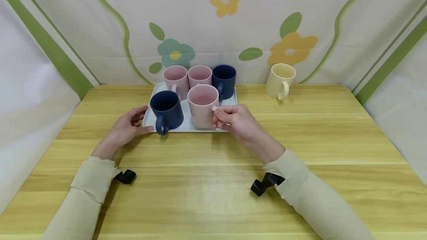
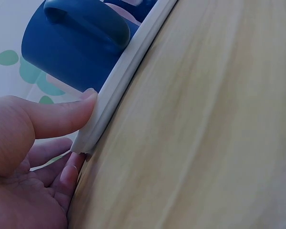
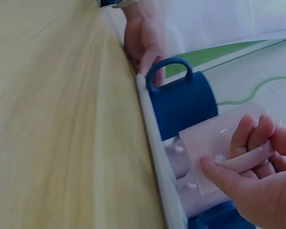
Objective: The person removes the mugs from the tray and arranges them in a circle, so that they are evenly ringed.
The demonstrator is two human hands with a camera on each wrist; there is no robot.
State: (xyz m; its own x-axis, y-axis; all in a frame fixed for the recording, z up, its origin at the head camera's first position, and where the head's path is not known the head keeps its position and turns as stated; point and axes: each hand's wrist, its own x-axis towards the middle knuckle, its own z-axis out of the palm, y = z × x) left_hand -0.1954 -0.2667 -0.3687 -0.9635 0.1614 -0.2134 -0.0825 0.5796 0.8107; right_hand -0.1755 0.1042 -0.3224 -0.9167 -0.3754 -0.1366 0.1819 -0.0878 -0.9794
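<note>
My right hand [image 1: 238,121] grips the handle of a pink mug [image 1: 201,110], fingers curled through it in the right wrist view. The mug is upright over the front of a white tray [image 1: 188,123], its base seemingly a little above the surface. My left hand [image 1: 125,127] holds the tray's front left corner, with its thumb [image 2: 62,117] on the rim and fingers at the underside. Beside that hand, a dark blue mug [image 1: 168,112] stands on the tray, handle toward the front. Behind it are two pink mugs [image 1: 176,80] [image 1: 200,73] and another dark blue mug [image 1: 225,82].
A cream mug [image 1: 280,82] stands apart at the back right of the wooden table [image 1: 213,195]. Behind the table hangs a white curtain [image 1: 200,17] with flowers and green stripes. Black wrist cameras [image 1: 126,177] sit below both sleeves.
</note>
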